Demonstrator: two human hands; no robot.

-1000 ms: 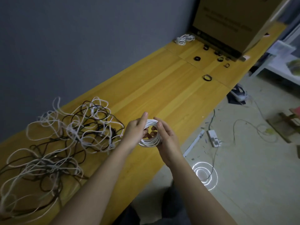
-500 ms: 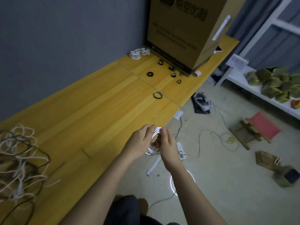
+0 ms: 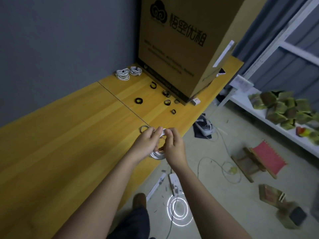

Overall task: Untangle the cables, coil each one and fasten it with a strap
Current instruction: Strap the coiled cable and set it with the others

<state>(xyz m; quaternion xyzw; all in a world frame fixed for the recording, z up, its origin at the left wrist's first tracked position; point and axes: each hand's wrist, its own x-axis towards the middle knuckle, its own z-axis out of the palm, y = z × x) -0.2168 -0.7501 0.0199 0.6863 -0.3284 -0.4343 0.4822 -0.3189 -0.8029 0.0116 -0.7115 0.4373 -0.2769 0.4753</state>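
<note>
Left hand (image 3: 146,144) grips the left side of a white coiled cable (image 3: 158,154), fingers (image 3: 149,132) curled over the top of the coil; right hand (image 3: 174,149) grips the right side, fingers (image 3: 170,133) curled and pinching the upper strands, thumb hidden inside. The coil hangs between the two hands, held up off the desk (image 3: 69,144) at its front edge, lower loop showing below the fingers, upper part just poking out between the fingertips. The coil's plane looks roughly upright and facing the camera; its long axis cannot be told, too much is covered. Just beyond the left fingertips, nearly touching, a grey strap ring (image 3: 143,128) lies on the desk: nearest strap, and the left hand is the nearer one. Farther ahead of the fingers, well apart, several black straps (image 3: 138,100) are scattered on the desk, and beyond them two finished white coils (image 3: 128,73) sit at the wall beside a big cardboard box (image 3: 181,45). Judgement: coiling looks done, strap step not yet done; next move likely needs one hand to keep the coil pinched while the other reaches forward for the ring just past the left fingers. Risk: loops springing open once one hand lets go. Right of the fingers, the floor (image 3: 224,195) has a power strip (image 3: 173,184) and loose wire.
</note>
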